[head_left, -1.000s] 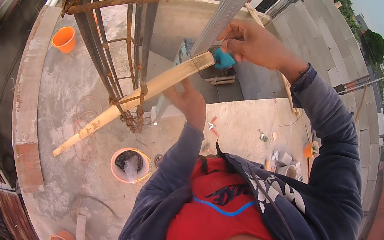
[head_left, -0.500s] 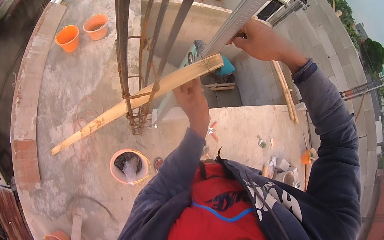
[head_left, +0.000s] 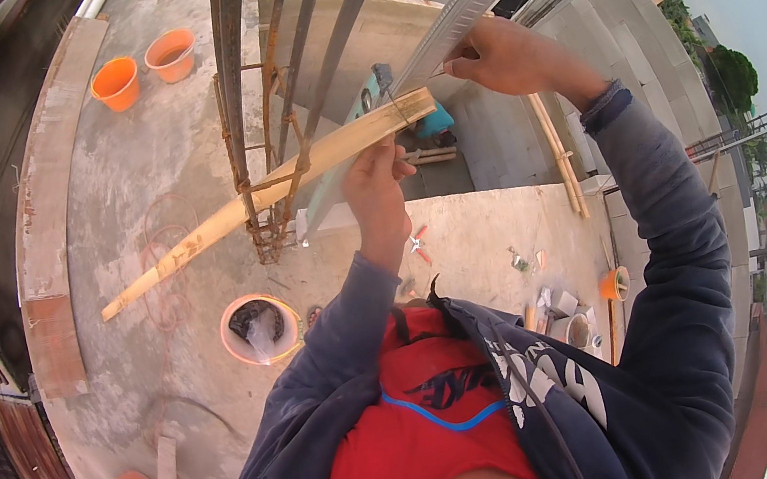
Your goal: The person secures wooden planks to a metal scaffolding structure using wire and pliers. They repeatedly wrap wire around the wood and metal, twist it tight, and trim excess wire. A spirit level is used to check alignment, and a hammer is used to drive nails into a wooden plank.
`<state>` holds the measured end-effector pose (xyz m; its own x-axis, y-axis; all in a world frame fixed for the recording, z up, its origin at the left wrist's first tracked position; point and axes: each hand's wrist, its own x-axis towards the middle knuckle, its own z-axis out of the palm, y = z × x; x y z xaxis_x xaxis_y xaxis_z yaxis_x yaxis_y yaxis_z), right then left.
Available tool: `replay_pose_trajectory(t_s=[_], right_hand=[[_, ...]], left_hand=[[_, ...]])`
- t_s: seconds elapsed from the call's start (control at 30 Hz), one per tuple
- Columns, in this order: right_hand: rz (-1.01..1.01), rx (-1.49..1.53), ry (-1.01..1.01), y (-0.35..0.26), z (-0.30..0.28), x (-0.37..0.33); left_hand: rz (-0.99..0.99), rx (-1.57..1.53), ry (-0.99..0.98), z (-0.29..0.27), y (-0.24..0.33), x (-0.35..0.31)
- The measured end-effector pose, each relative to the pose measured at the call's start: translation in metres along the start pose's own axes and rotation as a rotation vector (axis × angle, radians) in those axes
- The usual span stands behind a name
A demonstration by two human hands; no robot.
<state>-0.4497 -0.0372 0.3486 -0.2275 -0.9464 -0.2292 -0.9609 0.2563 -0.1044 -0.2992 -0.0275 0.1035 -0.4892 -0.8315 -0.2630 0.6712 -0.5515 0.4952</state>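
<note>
A pale wooden batten (head_left: 201, 238) runs slantwise through the upright rusty rebar cage (head_left: 263, 158). My left hand (head_left: 381, 197) is closed at the batten's lower edge, close to its right end; the batten partly hides the fingertips. Behind the batten leans a turquoise spirit level (head_left: 334, 185). Dark wire (head_left: 396, 95) loops near the batten's right end. Above it, a ribbed grey metal channel (head_left: 486, 4) slopes up to the right. My right hand (head_left: 521, 59) is beside the channel, thumb and fingers pinched together; whatever is between them is too small to make out.
Orange buckets (head_left: 115, 85) stand on the concrete floor at the far left. A nearer bucket (head_left: 261, 329) holds a dark bag. Red-handled pliers (head_left: 419, 246) lie below my left hand. A grey block wall (head_left: 617, 58) and wooden poles (head_left: 557, 155) are on the right.
My view has shifted slightly, moving the scene in the picture. The left hand's fingers show more below the batten. My right hand stays pinched beside the channel.
</note>
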Motion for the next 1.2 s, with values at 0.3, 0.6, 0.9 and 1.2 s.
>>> replay_pose_trajectory(t_s=[0.3,0.6,0.9,1.2], right_hand=[[0.34,0.775,-0.08,-0.015,0.023,-0.035],[0.278,1.264,0.327,-0.065,0.133,-0.059],[0.127,1.073,0.693,-0.068,0.19,-0.04],[0.089,1.016,0.713,-0.071,0.186,-0.038]], left_hand=[[-0.211,0.06,-0.078,0.006,0.029,-0.001],[-0.261,0.107,-0.267,0.0,0.024,0.009],[-0.211,0.228,-0.396,-0.016,0.034,0.017],[-0.069,0.444,-0.585,-0.038,0.029,0.033]])
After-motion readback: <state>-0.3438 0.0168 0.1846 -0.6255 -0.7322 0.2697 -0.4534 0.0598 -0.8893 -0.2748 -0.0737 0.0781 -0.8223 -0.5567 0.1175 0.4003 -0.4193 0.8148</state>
